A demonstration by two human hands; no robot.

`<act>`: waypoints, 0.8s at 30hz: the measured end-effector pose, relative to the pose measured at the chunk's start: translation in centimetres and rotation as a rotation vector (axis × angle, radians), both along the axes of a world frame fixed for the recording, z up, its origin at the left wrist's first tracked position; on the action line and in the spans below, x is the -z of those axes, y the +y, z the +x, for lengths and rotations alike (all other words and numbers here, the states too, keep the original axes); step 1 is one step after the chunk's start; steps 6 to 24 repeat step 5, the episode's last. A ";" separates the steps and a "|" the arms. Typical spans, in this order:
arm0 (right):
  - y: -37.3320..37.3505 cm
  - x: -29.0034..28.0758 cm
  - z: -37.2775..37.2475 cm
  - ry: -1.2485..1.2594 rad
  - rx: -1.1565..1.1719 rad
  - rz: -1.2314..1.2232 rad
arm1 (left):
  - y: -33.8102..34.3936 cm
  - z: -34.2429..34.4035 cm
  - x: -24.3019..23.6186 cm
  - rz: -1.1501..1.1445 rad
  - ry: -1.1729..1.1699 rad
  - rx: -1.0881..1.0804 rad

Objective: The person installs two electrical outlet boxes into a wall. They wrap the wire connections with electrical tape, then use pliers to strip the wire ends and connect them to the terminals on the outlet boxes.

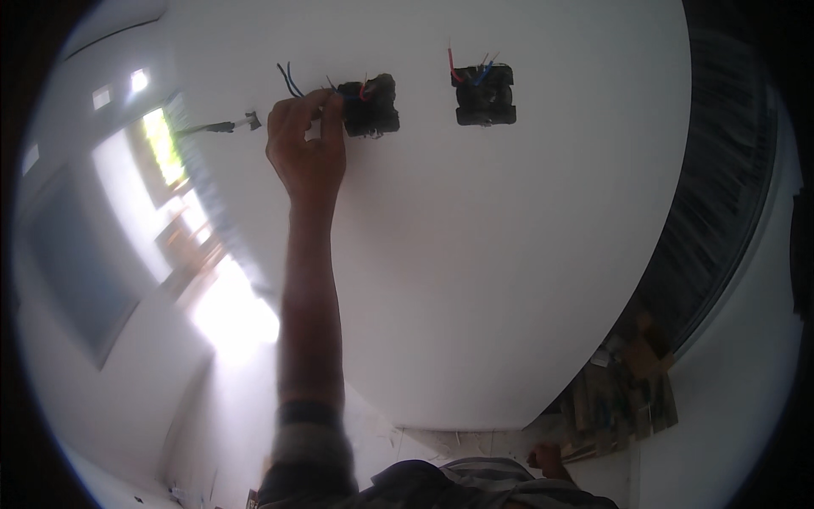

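My left hand is raised to the white wall, its fingers closed in a pinch at the left edge of a black wall box. Blue wires stick out past the fingers, and the hand grips them; the exact grip is partly hidden. A red wire end shows inside that box. To its right sits a second black box in the wall, with a red wire and a blue wire poking out of its top. Low beside my body, my right hand is small and curled; what it holds, if anything, is hidden.
A dark cable end juts from the wall at the left. Beyond are bright openings and a grey panel. Wood pieces and clutter lie at the lower right, below a dark doorway-like opening.
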State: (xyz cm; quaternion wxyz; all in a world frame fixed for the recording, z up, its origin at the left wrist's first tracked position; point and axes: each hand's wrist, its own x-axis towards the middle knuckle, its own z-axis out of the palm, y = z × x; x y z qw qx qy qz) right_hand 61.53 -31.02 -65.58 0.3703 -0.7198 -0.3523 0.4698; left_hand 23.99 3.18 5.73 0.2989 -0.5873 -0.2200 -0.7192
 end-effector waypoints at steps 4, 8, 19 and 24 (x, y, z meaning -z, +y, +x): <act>0.2 -1.2 -2.8 0.301 0.309 -0.137 | 0.7 0.0 -1.6 -0.014 -0.053 -0.012; -0.1 -0.8 -2.7 0.310 0.296 -0.131 | 0.8 0.2 -1.5 -0.055 -0.077 -0.009; -0.1 -0.8 -2.7 0.310 0.296 -0.131 | 0.8 0.2 -1.5 -0.055 -0.077 -0.009; -0.1 -0.8 -2.7 0.310 0.296 -0.131 | 0.8 0.2 -1.5 -0.055 -0.077 -0.009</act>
